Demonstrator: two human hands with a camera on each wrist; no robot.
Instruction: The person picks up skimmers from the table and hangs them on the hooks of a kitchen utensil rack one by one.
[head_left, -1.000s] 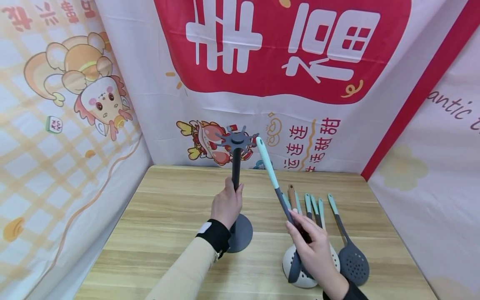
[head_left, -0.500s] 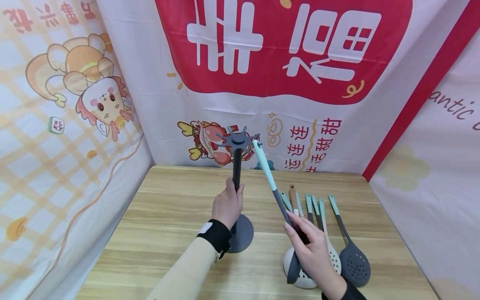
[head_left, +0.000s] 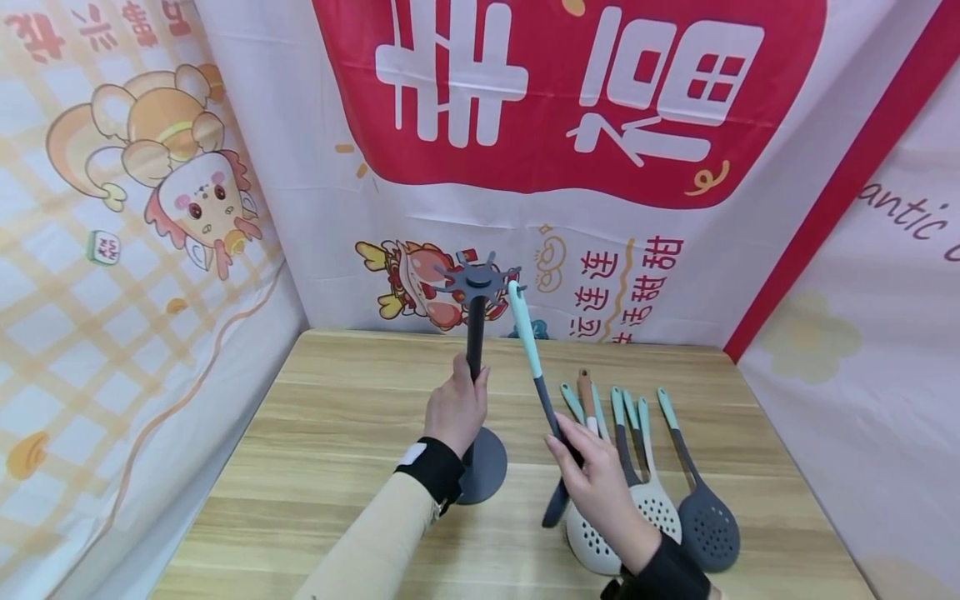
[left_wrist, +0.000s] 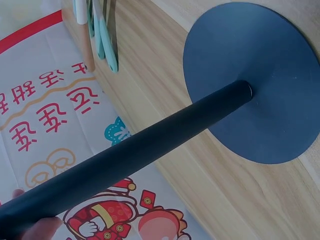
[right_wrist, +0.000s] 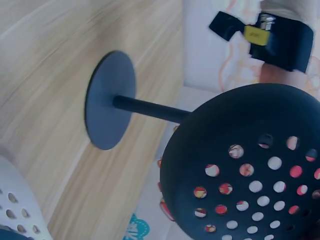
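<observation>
A dark grey utensil stand has a round base and a crown of hooks on top. My left hand grips its pole about halfway up; in the left wrist view a fingertip and thumb show round the pole. My right hand holds a skimmer by its dark shaft, with its mint handle pointing up. The handle's holed end overlaps a right-hand hook of the crown in the head view. The skimmer's dark perforated head fills much of the right wrist view.
Several utensils lie on the wooden table at the right, among them a white skimmer, a dark slotted turner and one with a brown handle. Printed cloth encloses the back and sides.
My right hand has moved left with the skimmer, which now stands more upright, its head swung left and up off the white skimmer. My left hand keeps its grip on the pole.
</observation>
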